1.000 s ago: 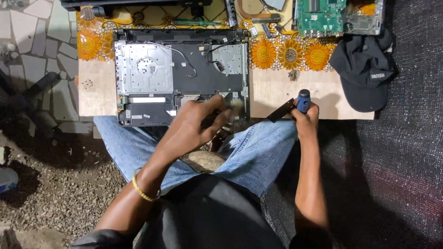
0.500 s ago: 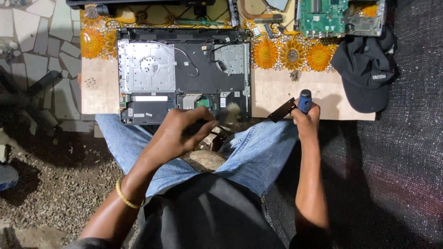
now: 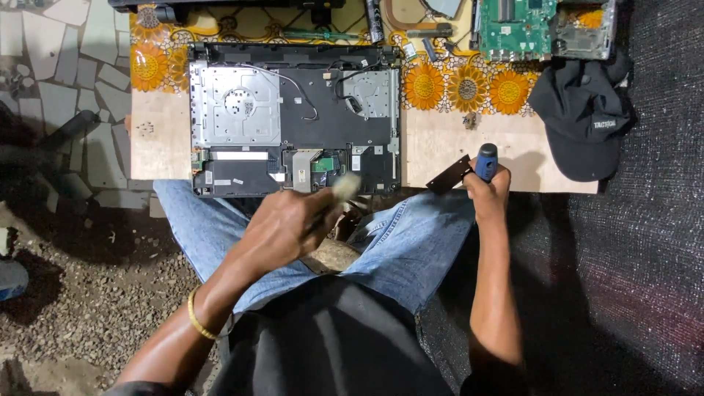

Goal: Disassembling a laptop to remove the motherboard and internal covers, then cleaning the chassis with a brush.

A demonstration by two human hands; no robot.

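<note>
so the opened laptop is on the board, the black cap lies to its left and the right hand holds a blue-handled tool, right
Not quite. In the head view the black cap lies to the right of the opened laptop, at the board's far right end, not to its left. The rest holds: the laptop is on the board, and the right hand holds a blue-handled tool.

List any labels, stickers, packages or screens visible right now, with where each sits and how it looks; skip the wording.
Long white rectangular sticker strip: on the opened black laptop base, just below its silver metal plate.
Small white stickers: lower left part of that base, tiny rectangles.
White printed lettering patch: front of the black fabric cap, at the table's right end.
No packages or lit screens show.
</note>
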